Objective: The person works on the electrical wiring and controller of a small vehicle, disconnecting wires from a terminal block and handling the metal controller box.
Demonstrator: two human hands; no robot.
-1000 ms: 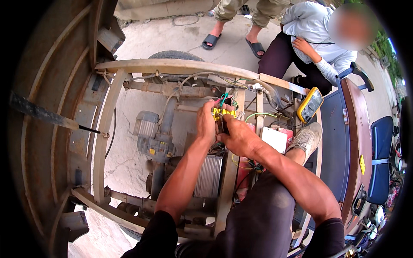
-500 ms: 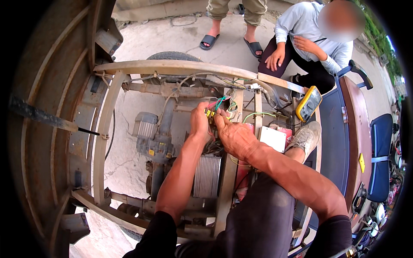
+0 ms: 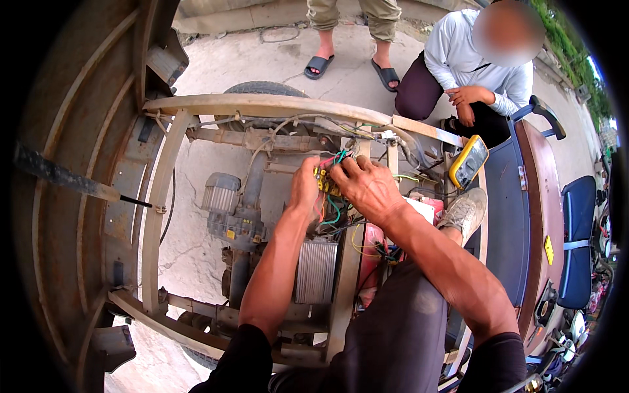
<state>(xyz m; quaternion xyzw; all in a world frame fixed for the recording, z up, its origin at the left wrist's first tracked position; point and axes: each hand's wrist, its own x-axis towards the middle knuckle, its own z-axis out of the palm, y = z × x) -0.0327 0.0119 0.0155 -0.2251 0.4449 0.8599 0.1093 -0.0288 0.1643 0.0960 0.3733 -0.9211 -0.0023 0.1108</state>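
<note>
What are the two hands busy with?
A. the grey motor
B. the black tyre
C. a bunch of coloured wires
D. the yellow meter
C: both the left hand and the right hand have their fingers on the wires over the frame, while the meter sits apart to the right, untouched.

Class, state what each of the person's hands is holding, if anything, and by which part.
Both the left hand and right hand pinch the yellow connector of the coloured wire bundle with their fingers; the exact hold is hidden.
</note>
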